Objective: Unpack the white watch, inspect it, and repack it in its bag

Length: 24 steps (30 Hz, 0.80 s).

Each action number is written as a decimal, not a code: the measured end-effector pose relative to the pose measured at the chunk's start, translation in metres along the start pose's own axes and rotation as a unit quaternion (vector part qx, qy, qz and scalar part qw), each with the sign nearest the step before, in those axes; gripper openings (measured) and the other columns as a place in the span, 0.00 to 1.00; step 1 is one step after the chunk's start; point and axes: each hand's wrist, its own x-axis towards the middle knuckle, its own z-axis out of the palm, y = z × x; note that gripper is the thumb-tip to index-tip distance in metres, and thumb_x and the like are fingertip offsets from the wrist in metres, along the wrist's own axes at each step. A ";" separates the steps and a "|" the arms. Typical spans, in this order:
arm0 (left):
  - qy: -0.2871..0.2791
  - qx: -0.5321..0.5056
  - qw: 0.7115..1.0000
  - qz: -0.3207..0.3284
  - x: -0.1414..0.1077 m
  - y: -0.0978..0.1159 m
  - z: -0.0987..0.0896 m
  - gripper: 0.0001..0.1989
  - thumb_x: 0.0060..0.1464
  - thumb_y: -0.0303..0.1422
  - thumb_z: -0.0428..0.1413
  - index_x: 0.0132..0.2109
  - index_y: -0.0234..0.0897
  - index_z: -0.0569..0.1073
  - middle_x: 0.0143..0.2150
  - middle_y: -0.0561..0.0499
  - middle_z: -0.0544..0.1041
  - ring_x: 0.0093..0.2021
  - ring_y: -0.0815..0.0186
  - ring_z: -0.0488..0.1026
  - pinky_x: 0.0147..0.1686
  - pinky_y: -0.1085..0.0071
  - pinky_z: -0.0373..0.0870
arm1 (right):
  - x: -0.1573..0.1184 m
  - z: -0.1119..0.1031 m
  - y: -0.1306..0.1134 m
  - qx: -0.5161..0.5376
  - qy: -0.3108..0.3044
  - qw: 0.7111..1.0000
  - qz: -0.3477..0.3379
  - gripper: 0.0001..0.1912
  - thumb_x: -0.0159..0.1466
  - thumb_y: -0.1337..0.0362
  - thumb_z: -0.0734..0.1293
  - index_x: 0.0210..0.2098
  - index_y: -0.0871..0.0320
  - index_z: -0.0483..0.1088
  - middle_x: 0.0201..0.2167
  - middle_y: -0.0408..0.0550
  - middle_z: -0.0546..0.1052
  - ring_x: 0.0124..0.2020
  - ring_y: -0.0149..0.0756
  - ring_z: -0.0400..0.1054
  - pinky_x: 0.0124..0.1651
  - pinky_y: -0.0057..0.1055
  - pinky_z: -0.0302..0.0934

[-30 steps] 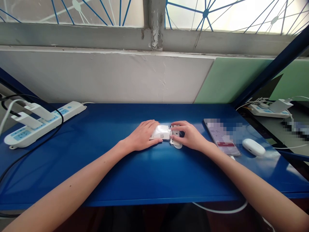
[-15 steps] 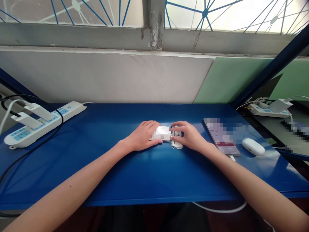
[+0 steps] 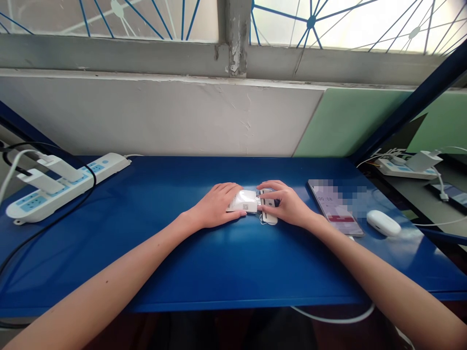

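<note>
My left hand (image 3: 222,205) lies over the left part of a small white packet (image 3: 245,200). Its thumb runs along the near edge and its fingers along the far side, gripping it against the desk. The packet has a shiny clear wrapping and a square printed code. Just to its right is a flat white slotted piece (image 3: 270,217) with a small ball chain hanging at its near end. My right hand (image 3: 286,203) is curved over this piece, index finger and thumb closed on its left side near the packet's end. The fingers partly cover the piece.
Right of my right hand lie a phone (image 3: 333,209) showing a timer and a white earbud case (image 3: 383,222). A white power strip (image 3: 105,167) with plugged-in chargers and a black cable (image 3: 69,209) occupies the left of the blue desk (image 3: 219,262). A wall stands behind.
The right hand and the white slotted piece have shifted very slightly right. My left hand stays on the packet in the same place.
</note>
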 end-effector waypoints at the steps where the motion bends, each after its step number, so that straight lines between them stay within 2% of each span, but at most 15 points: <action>1: 0.001 0.000 1.000 0.000 0.000 0.000 0.000 0.30 0.59 0.51 0.50 0.61 0.38 0.62 0.61 0.41 0.67 0.62 0.50 0.61 0.59 0.56 0.57 | 0.000 -0.002 0.000 -0.003 -0.002 1.000 -0.006 0.08 0.58 0.59 0.71 0.38 0.51 0.79 0.48 0.50 0.77 0.52 0.48 0.67 0.52 0.49 0.65; 11: 0.004 -0.001 1.000 0.011 0.000 0.000 -0.001 0.28 0.59 0.50 0.51 0.59 0.36 0.63 0.59 0.41 0.68 0.60 0.52 0.62 0.58 0.58 0.58 | 0.000 -0.019 -0.006 -0.016 -0.029 0.999 -0.021 0.08 0.59 0.60 0.71 0.38 0.52 0.78 0.46 0.48 0.78 0.51 0.47 0.68 0.51 0.45 0.67; 19: 0.002 -0.001 1.000 0.007 0.001 0.001 -0.002 0.28 0.59 0.49 0.52 0.59 0.37 0.63 0.59 0.41 0.68 0.60 0.51 0.63 0.58 0.58 0.58 | 0.000 -0.036 0.002 -0.038 -0.055 0.996 -0.057 0.09 0.60 0.59 0.70 0.40 0.51 0.78 0.45 0.47 0.79 0.51 0.46 0.69 0.51 0.44 0.67; 24: -0.001 0.003 1.000 0.004 0.001 0.000 -0.002 0.28 0.59 0.51 0.51 0.59 0.38 0.63 0.60 0.42 0.68 0.61 0.51 0.62 0.58 0.58 0.58 | 0.000 -0.051 0.003 -0.037 -0.097 0.994 -0.021 0.09 0.61 0.59 0.69 0.40 0.52 0.79 0.44 0.47 0.79 0.46 0.44 0.72 0.48 0.40 0.69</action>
